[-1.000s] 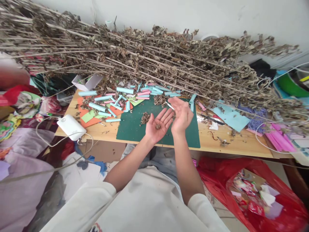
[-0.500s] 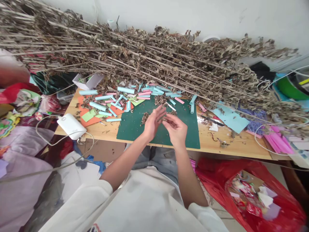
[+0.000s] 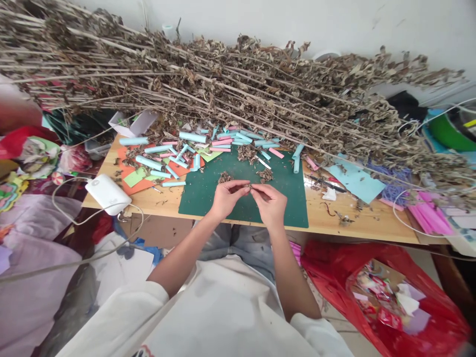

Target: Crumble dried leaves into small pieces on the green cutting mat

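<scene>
Over the front half of a dark green cutting mat (image 3: 201, 193), my left hand (image 3: 226, 198) and my right hand (image 3: 271, 202) meet fingertip to fingertip. Both are closed in a pinch on a tiny brownish bit of dried leaf (image 3: 250, 187), mostly hidden by the fingers. Just beyond them lie small heaps of crumbled dried leaf, one on the left (image 3: 224, 177) and one on the right (image 3: 265, 175). A larger leaf heap (image 3: 246, 152) sits at the mat's far edge, beside a thin white stick (image 3: 263, 162).
Rolled blue and pink paper tubes (image 3: 193, 137) litter the table's back. A great bundle of dried stalks (image 3: 223, 84) spans behind them. A white power bank (image 3: 107, 193) with a cable is at left, a black pen (image 3: 334, 186) at right. A red bag (image 3: 327, 263) of scraps stands below right.
My left hand has turned from an outstretched palm to a pinch and come down to meet the right fingertips. My right hand has stayed in nearly the same place, still pinching.
</scene>
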`<state>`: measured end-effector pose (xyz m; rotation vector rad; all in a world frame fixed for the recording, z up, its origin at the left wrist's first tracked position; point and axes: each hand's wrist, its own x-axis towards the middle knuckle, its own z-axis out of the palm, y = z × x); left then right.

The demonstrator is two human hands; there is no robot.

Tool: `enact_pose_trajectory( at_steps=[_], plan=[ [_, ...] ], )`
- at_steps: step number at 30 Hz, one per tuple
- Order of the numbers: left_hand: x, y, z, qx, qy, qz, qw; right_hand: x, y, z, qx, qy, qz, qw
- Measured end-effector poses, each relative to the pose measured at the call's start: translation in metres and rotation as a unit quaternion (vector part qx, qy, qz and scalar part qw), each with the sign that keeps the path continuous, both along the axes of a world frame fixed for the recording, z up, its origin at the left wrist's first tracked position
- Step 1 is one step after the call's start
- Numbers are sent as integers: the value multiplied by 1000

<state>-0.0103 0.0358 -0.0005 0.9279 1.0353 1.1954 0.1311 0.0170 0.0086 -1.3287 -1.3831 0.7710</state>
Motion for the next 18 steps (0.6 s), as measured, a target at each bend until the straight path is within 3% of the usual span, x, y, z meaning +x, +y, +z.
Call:
enact_pose_trajectory(
  at_steps=[5,9,12,18],
  plan=[
    [-3,-4,-5,13,35,-14,999,-1,-3,3,33,-79,20,996],
    [-6,-3,-3,19,51,16,998,-1,0,-3,29,-78,-22,996],
    [-9,2,0,4,33,51,998,1,6,-9,5,-59,-48,997],
    [-11,4,-2,-42,-45,54,997,-4,13,-20,-29,-41,-4,999]
  ],
)
